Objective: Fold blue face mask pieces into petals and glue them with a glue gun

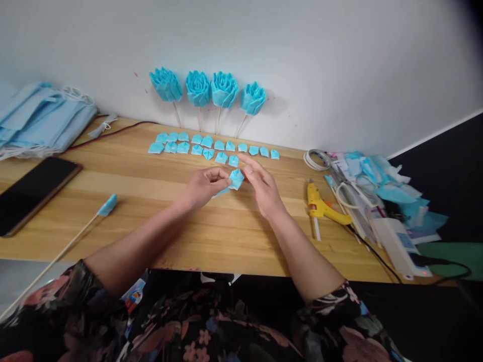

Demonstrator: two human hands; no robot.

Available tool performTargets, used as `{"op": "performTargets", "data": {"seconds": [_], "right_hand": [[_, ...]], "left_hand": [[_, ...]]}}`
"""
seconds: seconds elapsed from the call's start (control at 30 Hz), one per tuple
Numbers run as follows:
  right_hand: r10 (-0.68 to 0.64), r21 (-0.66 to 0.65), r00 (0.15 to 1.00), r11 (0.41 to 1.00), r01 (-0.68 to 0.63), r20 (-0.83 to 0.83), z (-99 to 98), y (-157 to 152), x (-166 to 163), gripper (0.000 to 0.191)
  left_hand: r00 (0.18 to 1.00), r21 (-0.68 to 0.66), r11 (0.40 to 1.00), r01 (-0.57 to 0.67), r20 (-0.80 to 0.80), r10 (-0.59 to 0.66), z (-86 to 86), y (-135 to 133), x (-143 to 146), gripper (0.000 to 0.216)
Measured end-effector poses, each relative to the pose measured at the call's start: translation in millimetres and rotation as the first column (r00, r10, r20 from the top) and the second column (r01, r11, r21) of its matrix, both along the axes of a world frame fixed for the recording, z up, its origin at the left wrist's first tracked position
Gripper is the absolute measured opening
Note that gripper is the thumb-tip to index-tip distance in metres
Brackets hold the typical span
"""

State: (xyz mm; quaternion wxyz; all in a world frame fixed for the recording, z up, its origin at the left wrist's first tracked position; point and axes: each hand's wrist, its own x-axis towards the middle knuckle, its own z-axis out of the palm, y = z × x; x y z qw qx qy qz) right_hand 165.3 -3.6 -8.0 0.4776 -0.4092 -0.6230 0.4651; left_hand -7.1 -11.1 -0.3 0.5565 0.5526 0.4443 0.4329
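Between the thumb and finger of my left hand (202, 188) is a folded blue petal (237, 179), held above the table. My right hand (264, 186) is close at the petal's right edge, its fingers stretched out and apart; whether they touch it I cannot tell. Another blue piece (222, 192) lies partly hidden under my left hand. Just beyond the hands, several folded petals (183, 147) lie in two rows. At the left rests a thin stick with a blue wrapped tip (107, 205).
Several blue flowers on sticks (198, 88) lean against the wall. Face masks (41, 118) and a phone (35, 193) lie left. On the right are a yellow glue gun (320, 206), tape (317, 160), scissors (350, 186), blue scraps (400, 191) and a power strip (402, 246) with cords.
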Motion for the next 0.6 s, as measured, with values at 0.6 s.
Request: {"op": "performTargets", "data": {"seconds": [0.6], "right_hand": [[-0.066, 0.028, 0.998, 0.997, 0.066, -0.007, -6.6, 0.7, -5.9, 0.040]], "left_hand": [[0.999, 0.086, 0.995, -0.050, -0.011, 0.051, -3.9, -3.4, 5.2, 0.020]]}}
